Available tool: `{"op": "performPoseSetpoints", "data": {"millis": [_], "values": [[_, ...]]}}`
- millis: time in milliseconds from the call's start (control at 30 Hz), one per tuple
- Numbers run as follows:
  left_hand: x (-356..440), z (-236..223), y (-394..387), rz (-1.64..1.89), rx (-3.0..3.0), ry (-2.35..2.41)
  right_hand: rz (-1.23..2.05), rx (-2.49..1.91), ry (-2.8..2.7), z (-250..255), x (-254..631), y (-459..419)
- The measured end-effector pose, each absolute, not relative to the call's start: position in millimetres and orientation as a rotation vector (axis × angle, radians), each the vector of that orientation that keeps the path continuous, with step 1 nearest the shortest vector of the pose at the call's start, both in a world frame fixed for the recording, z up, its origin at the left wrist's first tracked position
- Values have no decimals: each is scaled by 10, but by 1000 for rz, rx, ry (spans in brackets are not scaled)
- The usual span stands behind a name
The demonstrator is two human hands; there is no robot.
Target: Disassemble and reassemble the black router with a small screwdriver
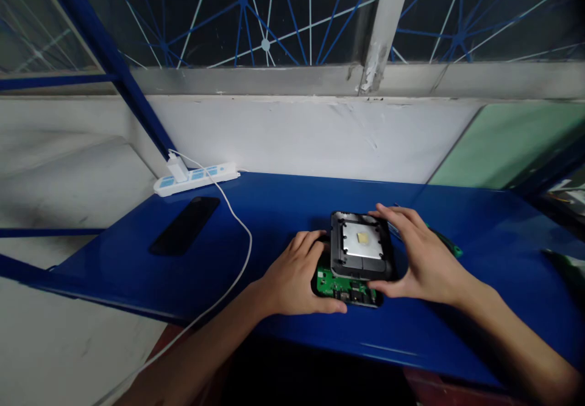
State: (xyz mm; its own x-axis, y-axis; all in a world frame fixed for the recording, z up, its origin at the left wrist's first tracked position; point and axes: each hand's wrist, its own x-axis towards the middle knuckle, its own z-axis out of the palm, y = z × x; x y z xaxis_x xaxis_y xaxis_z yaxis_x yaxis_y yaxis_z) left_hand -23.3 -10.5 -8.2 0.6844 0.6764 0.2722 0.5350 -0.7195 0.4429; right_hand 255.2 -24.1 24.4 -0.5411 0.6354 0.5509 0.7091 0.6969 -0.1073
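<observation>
A square black cover [361,268] with a silver metal plate and a small yellowish pad on its inner face is held by my right hand [425,259], thumb at the near edge and fingers at the far edge. Below it, partly covered, lies a black case with a green circuit board [336,283] and connectors along its near side. My left hand [297,275] grips that case around its left side, thumb along the near edge. The cover overlaps the far part of the board, tilted a little; whether they touch is hidden. A green-handled tool [450,244] lies behind my right hand.
On the blue table [274,195] a black phone [185,226] lies at the left. Behind it stands a white power strip [196,177] with a plugged-in charger [177,167]. Its white cable [244,229] runs over my left forearm. A dark green-edged object [567,272] sits at the right.
</observation>
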Motion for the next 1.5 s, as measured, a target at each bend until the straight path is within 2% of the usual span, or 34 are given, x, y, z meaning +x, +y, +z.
{"op": "performPoseSetpoints", "data": {"millis": [367,833,1200,1500], "values": [[-287,-46,-98,879,2588,945,-150,-1027,-2318,218,2524,-246],[12,36,174,967,2755,692,-215,-983,-2312,186,2496,-232],[-63,27,160,1065,2658,685,-44,-1045,-2318,163,2426,-256],[-106,41,130,1011,2594,690,142,-1066,-2366,125,2450,-243]]}}
